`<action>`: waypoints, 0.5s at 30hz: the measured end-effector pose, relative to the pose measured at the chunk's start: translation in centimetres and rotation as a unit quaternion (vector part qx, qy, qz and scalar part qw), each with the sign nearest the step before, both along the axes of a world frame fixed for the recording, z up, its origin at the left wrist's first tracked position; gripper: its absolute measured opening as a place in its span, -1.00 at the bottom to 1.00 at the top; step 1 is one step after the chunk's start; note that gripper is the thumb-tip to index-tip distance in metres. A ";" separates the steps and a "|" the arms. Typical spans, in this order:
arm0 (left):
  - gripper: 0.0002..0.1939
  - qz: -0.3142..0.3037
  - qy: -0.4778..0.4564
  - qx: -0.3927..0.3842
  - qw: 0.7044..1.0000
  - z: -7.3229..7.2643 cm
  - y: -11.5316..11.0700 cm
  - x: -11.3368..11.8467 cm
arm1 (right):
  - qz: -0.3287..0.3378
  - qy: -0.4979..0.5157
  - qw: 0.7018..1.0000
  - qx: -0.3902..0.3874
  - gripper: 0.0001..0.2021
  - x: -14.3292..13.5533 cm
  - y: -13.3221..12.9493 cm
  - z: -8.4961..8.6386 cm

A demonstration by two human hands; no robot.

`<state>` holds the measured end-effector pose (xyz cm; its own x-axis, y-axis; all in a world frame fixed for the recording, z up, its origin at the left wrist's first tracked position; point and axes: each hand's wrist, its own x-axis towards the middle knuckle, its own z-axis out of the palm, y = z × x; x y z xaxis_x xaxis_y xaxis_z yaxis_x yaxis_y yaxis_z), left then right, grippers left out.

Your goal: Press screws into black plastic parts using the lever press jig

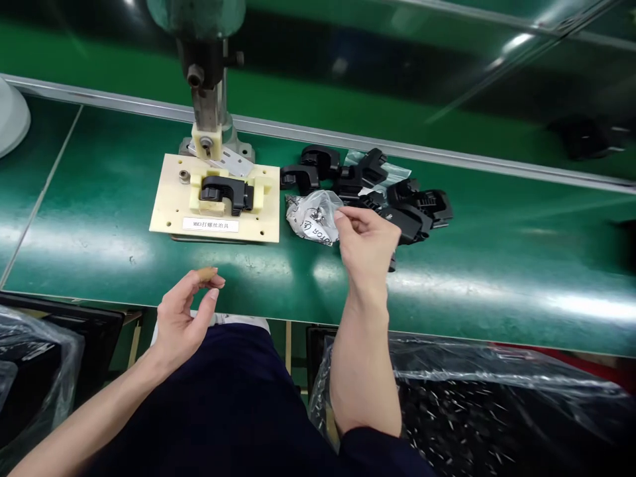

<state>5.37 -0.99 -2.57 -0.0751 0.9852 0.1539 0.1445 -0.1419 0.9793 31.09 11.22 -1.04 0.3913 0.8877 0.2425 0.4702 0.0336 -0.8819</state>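
Note:
My right hand [368,242] is closed in a pinch at the right rim of a small clear plastic bag [318,233]. Small shiny metal pieces [318,214] show inside the bag, which has dark printing on it. Over the bench's front edge hovers my left hand [189,308], fingers apart and holding nothing, with a tan wrap on one finger. In front of it, a cream fixture plate [166,205] with a printed label carries a curved black plastic part [233,191] in its raised nest.
A press [209,109] stands over the fixture. Several black plastic parts [410,215] lie piled behind and right of the bag, partly hidden by my hand. Below the green bench [497,265], plastic-lined bins [457,424] stand at both sides.

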 end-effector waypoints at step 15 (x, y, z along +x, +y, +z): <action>-0.80 0.019 -0.052 -0.081 0.995 0.6 0.2 0.5 | 0.118 -0.081 0.987 0.078 -0.91 -2.2 -1.9 2.5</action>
